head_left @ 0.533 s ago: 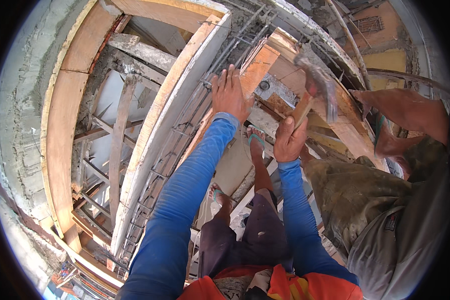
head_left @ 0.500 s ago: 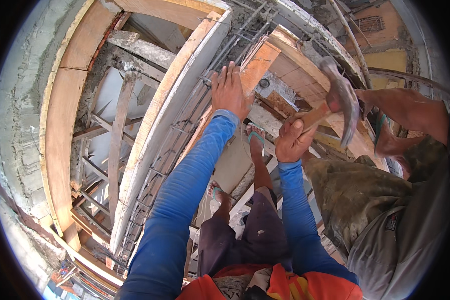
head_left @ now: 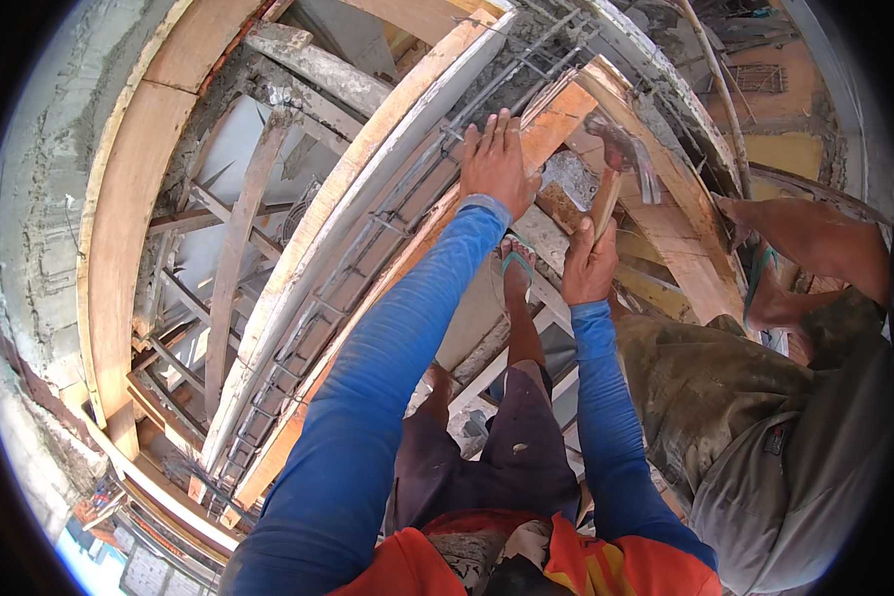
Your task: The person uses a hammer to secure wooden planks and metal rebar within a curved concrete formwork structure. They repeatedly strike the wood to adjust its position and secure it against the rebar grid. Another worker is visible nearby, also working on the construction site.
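My right hand (head_left: 590, 263) is closed around the wooden handle of a claw hammer (head_left: 607, 202). The metal head, slightly blurred, is over the inner side of the formwork, just right of the orange-brown end of a plywood board (head_left: 558, 121). Whether it touches anything I cannot tell. My left hand (head_left: 497, 167) lies with fingers stretched out over the top edge of that same board, beside the steel rebar cage (head_left: 392, 217). Its thumb points toward the hammer side. Nothing shows in its grip.
A white-edged form board (head_left: 318, 214) runs along the rebar's left side. Beyond are wooden braces (head_left: 236, 238) and a curved plywood form (head_left: 119, 228). Close on the right is another person's leg in dirty trousers (head_left: 720, 397). Timbers and gaps lie around my sandalled foot (head_left: 517, 273).
The hammer has swung away from me and leftward, its head now nearer the plywood board's end. My left hand stays on the board. The whole view has shifted slightly.
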A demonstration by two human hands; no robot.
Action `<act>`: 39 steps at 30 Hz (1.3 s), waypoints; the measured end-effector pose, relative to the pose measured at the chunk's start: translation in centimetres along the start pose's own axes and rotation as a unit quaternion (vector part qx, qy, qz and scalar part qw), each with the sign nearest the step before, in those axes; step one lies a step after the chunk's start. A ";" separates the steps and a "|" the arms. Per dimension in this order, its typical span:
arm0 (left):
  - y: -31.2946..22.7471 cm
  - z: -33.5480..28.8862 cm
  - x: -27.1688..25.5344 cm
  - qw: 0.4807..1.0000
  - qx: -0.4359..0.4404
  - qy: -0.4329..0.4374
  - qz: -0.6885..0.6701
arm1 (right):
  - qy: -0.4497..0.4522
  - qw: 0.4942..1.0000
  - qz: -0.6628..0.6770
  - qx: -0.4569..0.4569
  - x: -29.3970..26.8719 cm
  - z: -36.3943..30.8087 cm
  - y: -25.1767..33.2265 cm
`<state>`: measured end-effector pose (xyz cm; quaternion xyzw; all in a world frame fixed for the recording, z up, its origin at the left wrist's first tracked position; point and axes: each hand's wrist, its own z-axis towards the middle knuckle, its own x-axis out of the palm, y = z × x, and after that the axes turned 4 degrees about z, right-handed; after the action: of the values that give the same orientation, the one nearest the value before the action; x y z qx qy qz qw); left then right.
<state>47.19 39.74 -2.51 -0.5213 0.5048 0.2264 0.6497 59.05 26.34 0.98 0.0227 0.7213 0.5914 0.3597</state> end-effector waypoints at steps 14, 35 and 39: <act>6.8 -39.7 -6.5 0.796 -0.461 -0.313 -0.236 | 0.360 0.841 -0.144 -0.378 10.3 -12.7 8.8; 1.7 -16.3 -8.1 0.967 -0.065 -0.150 -0.193 | 0.024 0.848 -0.442 -0.291 2.7 19.6 6.5; -0.8 -5.8 -5.2 0.982 0.022 -0.122 -0.141 | 0.152 0.891 -0.393 -0.167 1.9 20.4 3.7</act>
<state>43.42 35.36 2.77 -0.5413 0.3482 0.1829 0.7432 67.38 45.41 2.45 -0.4134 0.6077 0.5102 0.4467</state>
